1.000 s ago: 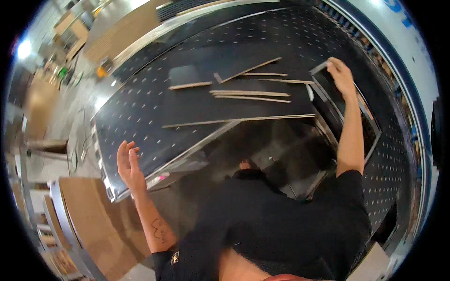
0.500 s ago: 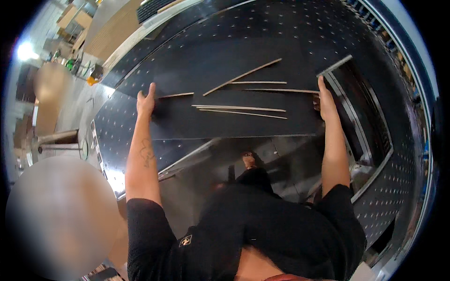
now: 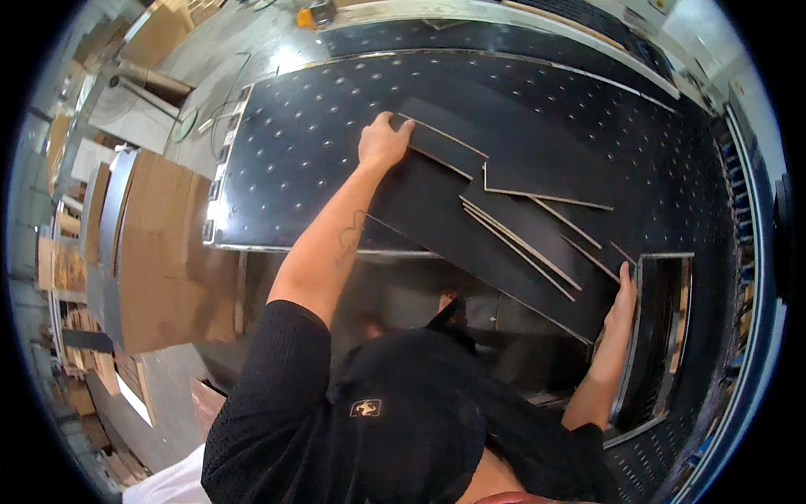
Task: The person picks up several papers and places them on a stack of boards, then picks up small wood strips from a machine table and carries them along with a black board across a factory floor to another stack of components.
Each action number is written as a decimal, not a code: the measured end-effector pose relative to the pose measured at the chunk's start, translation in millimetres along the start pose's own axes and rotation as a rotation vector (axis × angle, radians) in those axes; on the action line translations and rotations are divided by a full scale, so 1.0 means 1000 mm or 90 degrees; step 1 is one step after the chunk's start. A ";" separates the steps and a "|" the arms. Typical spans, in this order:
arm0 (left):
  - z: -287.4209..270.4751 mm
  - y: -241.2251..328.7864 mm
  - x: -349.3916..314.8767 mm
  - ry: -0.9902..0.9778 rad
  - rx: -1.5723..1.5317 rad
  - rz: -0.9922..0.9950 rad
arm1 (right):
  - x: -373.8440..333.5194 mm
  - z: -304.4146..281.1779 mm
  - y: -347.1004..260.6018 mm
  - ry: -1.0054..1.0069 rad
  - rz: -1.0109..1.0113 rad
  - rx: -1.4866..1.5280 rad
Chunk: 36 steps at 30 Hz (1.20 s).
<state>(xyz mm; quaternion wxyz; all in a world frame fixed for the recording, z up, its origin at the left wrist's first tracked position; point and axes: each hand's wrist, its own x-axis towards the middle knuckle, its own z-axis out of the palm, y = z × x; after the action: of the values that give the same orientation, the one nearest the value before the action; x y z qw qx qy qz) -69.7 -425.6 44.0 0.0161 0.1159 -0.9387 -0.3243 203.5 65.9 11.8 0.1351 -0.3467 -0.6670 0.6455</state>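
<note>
My left hand point(image 3: 386, 141) is closed around the far left end of a dark board point(image 3: 437, 206), with the thumb on top. At the board's right end is my right hand point(image 3: 621, 298), thumb up, gripping the edge; its other fingers are mostly hidden. The board lies slanted, its near edge overhanging the table's front. Several thin pale-edged strips are scattered on and around it: two long strips point(image 3: 522, 248) lie side by side, and a shorter strip point(image 3: 441, 163) reaches out from beside my left hand.
Under the board is a black table point(image 3: 302, 160) dotted with small round studs or holes. A framed rectangular opening point(image 3: 659, 336) sits beside my right hand. At left stand large cardboard sheets point(image 3: 168, 252). An orange tool-like object point(image 3: 316, 14) is at the far side.
The board has turned clockwise: my left hand went farther away and rightward, while my right hand came nearer. The strips now lie slanted and shifted. The head view has swung too.
</note>
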 end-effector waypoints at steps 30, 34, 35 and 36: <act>-0.336 -0.449 0.041 0.081 0.047 0.110 | -0.319 0.378 0.039 -0.037 0.029 -0.064; -0.371 -0.507 0.086 -0.159 -0.237 -0.145 | -0.352 0.428 0.037 -0.046 0.033 -0.051; -0.417 -0.468 0.082 -0.348 -0.362 -0.206 | -0.365 0.443 0.046 0.069 0.044 -0.074; -0.424 -0.479 0.087 -0.346 -0.355 -0.206 | -0.370 0.452 0.049 0.049 0.030 -0.059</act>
<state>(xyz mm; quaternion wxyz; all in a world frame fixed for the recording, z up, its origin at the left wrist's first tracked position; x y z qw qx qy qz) -10.7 -1068.0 81.3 -0.2526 0.1634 -0.7549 -0.5828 201.7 -520.2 5.6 0.1291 -0.3928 -0.6822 0.6030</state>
